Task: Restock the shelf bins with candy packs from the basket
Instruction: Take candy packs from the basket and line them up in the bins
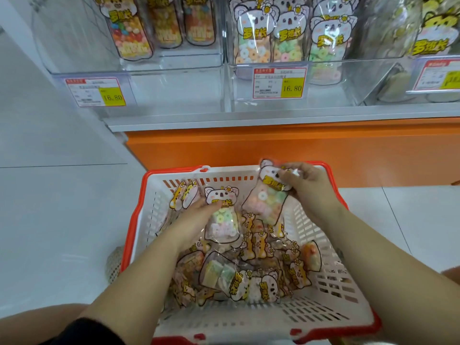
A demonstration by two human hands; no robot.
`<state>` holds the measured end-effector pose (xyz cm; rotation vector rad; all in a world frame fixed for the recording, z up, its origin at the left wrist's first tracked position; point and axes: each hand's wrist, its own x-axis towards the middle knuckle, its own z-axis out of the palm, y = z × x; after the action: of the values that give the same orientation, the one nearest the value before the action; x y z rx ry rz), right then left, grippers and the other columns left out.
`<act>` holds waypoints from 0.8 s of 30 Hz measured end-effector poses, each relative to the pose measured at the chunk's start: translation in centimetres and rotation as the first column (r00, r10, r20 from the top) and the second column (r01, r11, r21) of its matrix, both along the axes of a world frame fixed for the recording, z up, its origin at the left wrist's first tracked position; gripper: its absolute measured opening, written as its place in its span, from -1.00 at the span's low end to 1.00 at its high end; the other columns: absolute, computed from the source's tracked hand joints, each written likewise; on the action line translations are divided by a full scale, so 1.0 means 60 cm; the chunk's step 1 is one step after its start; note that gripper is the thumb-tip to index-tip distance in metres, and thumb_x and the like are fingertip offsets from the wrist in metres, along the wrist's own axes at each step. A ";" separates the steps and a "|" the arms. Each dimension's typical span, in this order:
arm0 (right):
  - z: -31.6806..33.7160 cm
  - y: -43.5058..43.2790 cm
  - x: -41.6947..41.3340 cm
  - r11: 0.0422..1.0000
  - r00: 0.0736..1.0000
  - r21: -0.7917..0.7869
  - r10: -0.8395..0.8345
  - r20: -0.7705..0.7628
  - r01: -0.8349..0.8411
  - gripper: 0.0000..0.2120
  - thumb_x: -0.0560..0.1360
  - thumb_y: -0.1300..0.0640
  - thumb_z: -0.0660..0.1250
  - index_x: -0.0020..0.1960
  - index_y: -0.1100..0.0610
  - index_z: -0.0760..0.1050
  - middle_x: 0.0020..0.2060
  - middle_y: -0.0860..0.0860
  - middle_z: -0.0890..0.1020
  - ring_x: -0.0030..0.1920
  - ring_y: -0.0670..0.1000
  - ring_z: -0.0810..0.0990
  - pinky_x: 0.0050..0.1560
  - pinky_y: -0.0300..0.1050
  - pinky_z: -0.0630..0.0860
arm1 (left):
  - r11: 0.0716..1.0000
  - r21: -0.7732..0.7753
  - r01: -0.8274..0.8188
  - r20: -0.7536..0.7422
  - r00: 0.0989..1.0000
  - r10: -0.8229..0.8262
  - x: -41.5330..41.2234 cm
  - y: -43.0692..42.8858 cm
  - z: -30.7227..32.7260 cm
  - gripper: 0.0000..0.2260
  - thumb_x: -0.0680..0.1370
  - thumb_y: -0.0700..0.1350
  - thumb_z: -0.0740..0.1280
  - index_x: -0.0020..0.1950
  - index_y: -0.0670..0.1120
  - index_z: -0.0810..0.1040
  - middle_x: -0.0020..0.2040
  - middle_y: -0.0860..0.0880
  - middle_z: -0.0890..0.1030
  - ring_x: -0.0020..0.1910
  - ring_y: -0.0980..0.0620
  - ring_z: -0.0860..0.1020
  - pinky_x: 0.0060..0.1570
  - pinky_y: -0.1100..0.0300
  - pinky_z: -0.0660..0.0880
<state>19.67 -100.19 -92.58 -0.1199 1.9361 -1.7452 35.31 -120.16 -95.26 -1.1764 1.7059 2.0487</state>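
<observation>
Price tags (278, 83) hung before clear shelf bins (174, 63) above an orange panel (273, 145). The right hand (306, 188) gripped a candy pack (267, 197) over the basket (139, 220). The left hand (196, 215) touched a second pack (222, 220) inside, its grip unclear. White floor tiles (49, 207) lay around.

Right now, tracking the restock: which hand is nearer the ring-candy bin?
Right. The right hand holds one pack up below the ring-candy bin; the left hand is lower, touching another pack in the basket.
</observation>
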 end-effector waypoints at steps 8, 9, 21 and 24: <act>-0.017 -0.034 0.053 0.997 0.999 0.062 -0.042 -0.027 0.043 -0.89 0.53 0.09 0.43 0.03 0.10 0.63 -0.15 -0.01 0.72 -0.03 0.06 0.69 -0.04 0.04 0.63 | 0.964 -0.040 0.265 -0.083 0.960 -0.267 -0.017 0.037 0.020 0.29 0.11 0.48 0.53 0.65 0.01 0.01 0.61 0.03 0.16 0.56 -0.05 0.21 0.52 -0.15 0.21; -0.019 -0.031 0.052 0.996 0.998 0.071 -0.048 -0.036 0.050 -0.87 0.54 0.05 0.41 0.04 0.08 0.62 -0.14 -0.02 0.71 -0.05 0.06 0.68 -0.02 0.04 0.63 | 0.953 -0.110 0.283 -0.053 0.956 -0.290 -0.018 0.032 0.017 0.25 0.14 0.45 0.54 0.64 -0.03 0.03 0.59 0.01 0.21 0.53 -0.04 0.26 0.49 -0.11 0.27; -0.161 -0.013 0.101 0.645 0.831 0.524 0.448 0.330 -0.556 -0.56 0.58 0.06 0.32 0.42 0.12 0.36 0.24 0.03 0.51 0.04 0.00 0.58 -0.02 -0.14 0.47 | 0.740 -0.665 0.105 -0.006 0.989 -0.145 -0.009 -0.029 0.052 -0.15 0.49 0.09 0.50 0.62 -0.08 0.10 0.45 -0.13 0.45 0.38 -0.12 0.45 0.29 0.07 0.38; -0.181 -0.047 0.117 0.713 0.855 0.498 0.292 0.429 -0.494 -0.61 0.53 0.10 0.38 0.28 0.10 0.32 -0.12 0.01 0.53 -0.31 -0.04 0.53 -0.24 -0.05 0.51 | 0.749 -0.658 0.076 0.001 0.995 -0.101 0.003 -0.031 0.048 -0.16 0.50 0.12 0.47 0.62 -0.08 0.10 0.48 -0.11 0.43 0.41 -0.11 0.43 0.29 0.11 0.36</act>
<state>26.67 -103.03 -103.41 -0.0208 1.9309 -0.7597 35.47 -122.00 -92.37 -1.1870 2.5644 1.4255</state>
